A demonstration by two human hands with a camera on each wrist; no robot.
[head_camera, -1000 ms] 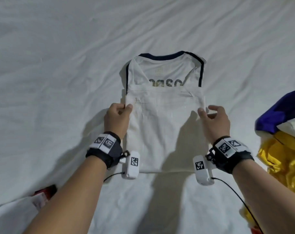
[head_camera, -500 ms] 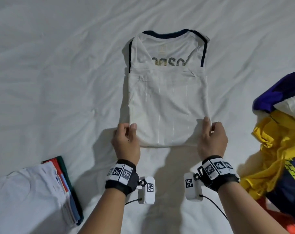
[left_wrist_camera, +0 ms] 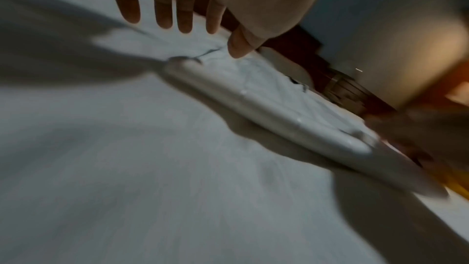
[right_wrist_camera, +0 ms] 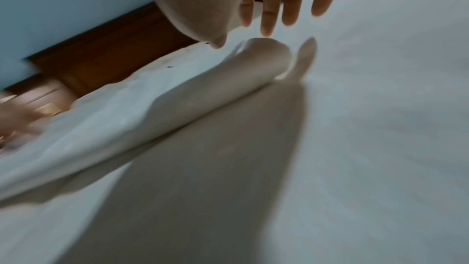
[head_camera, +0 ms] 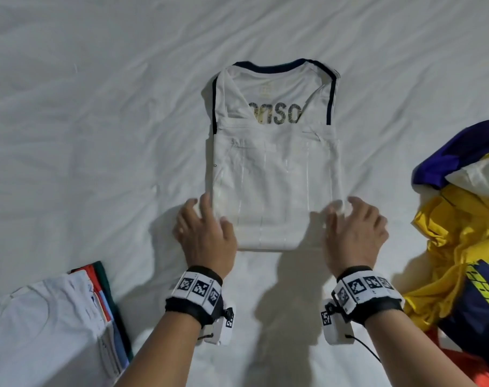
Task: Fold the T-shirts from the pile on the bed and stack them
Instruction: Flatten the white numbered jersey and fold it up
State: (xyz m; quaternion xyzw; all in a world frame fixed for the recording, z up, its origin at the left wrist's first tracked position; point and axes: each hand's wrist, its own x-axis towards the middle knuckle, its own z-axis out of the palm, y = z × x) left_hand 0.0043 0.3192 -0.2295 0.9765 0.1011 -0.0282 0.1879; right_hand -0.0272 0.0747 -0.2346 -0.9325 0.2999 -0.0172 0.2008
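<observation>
Now the white T-shirt [head_camera: 277, 174] lies folded in the middle of the bed [head_camera: 98, 107]. Left hand [head_camera: 207, 236] and right hand [head_camera: 355, 236] hover at its near corners, fingers [left_wrist_camera: 162, 13] spread straight, gripping nothing. Folded stack [head_camera: 70, 317] left, unfolded pile [head_camera: 461, 247] right.

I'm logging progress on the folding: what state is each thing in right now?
white T-shirt: partly folded, lying flat on the bed, collar away from the person.
left hand: open, fingers spread at the shirt's near left corner.
right hand: open, at the near right corner.
folded stack: folded, stacked at the left.
unfolded pile: crumpled, at the right.
</observation>
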